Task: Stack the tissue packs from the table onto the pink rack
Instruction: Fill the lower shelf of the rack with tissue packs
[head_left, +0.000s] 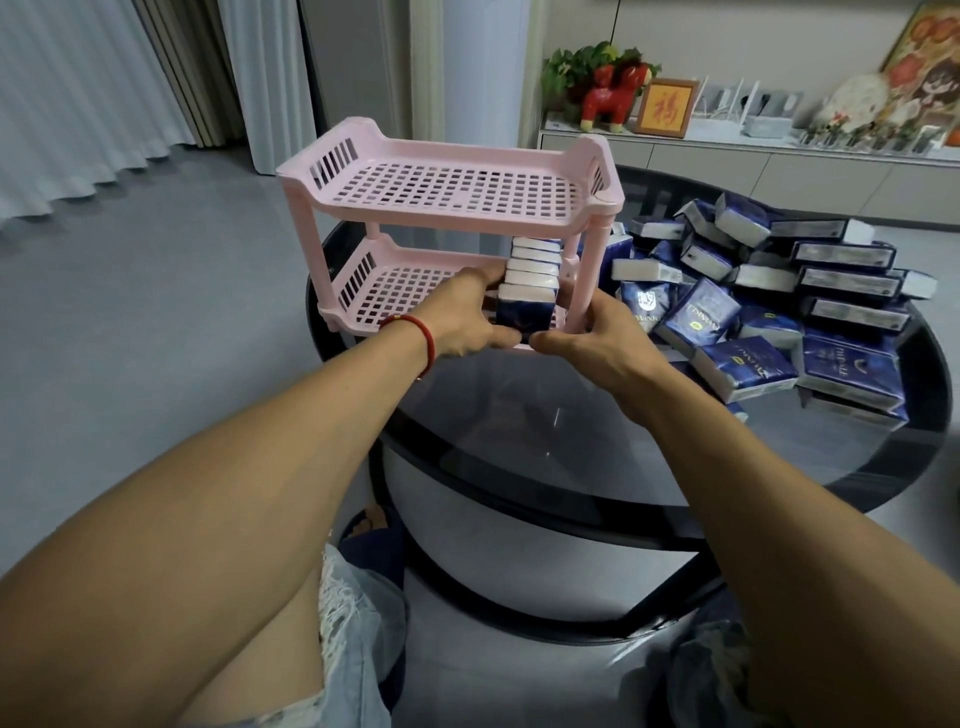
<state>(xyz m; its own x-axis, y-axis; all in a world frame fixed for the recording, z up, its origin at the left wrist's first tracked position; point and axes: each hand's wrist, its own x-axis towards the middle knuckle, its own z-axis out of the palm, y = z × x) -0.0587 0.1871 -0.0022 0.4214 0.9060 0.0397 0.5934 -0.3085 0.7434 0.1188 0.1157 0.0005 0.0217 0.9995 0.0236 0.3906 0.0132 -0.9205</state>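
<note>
Both hands clamp one tissue pack (522, 312): left hand (465, 322) and right hand (587, 338) squeeze its sides at frame centre, on the pink rack (441, 192) lower shelf. I should push it flush against the row behind; the loose pile (769, 291) waits right.

Soft, even daylight fills the room around me, seemingly from the curtained window (78, 98) on my left, and it casts hardly any hard shadow. The dark glass table (649, 467) throws back pale, hazy reflections with a few small bright glints near its middle. My forearms bulge wide at the bottom corners from the wide-angle lens and straight lines bend toward the edges, while the far sideboard (779, 166) at the upper right looks smeared and soft, its small objects blurred.
</note>
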